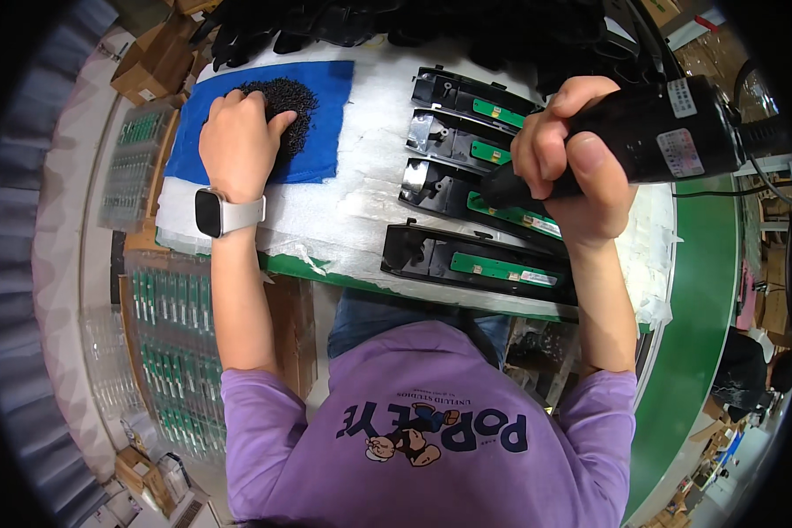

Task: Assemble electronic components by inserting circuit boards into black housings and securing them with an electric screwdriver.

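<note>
Where tool [647, 128] overlaps housing [429, 187], screws [294, 107], cloth [333, 114]

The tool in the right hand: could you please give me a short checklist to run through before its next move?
1. Right hand wrapped around the tool: ok.
2. Tool's narrow end at the third housing from the top of the picture: ok.
3. That end touching a screw: cannot tell, too small to see.
4. Screws piled on the blue cloth: ok.
5. Left hand at the pile: ok.
6. Screw in its fingers: cannot tell, the fingertips are hidden.
</note>
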Demonstrator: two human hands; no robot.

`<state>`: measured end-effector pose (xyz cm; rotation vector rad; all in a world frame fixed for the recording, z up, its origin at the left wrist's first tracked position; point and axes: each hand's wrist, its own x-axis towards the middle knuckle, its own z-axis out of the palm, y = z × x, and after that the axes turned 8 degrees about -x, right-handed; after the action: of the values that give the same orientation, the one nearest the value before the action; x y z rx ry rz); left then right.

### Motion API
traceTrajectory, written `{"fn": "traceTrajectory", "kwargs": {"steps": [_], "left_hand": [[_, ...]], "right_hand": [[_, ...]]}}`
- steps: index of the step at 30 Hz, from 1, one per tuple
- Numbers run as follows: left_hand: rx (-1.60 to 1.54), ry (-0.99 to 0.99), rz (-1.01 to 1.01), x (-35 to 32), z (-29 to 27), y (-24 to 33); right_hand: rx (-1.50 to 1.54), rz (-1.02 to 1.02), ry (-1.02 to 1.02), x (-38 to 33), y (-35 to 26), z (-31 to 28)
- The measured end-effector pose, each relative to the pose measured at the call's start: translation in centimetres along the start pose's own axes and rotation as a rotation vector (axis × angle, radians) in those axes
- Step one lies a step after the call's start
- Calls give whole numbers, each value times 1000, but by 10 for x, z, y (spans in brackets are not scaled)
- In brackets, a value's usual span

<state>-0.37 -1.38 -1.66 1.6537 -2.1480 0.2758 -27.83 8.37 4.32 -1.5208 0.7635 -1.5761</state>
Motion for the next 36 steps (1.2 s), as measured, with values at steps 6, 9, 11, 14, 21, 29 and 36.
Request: {"fn": "traceTrajectory", "kwargs": {"steps": [6, 9, 11, 14, 21, 29, 36], "left_hand": [[-139, 51, -23, 1, 2, -1], [-230, 132, -59, 0, 1, 3], [-410, 117, -73, 0, 2, 3], [-583, 105, -76, 2, 2, 9], [-1381, -250, -82, -14, -2, 55], [-1744, -563, -107, -45, -28, 102], [-1724, -630, -21, -49, -32, 115]], "right_hand": [[-118, 16, -85, 0, 2, 7], [-169, 8, -123, 2, 1, 14], [-160, 59, -132, 1, 0, 13], [-160, 60, -137, 2, 0, 12], [-118, -5, -110, 0, -1, 5], [351, -343, 33, 1, -34, -28], [398, -326, 154, -17, -41, -30]]}}
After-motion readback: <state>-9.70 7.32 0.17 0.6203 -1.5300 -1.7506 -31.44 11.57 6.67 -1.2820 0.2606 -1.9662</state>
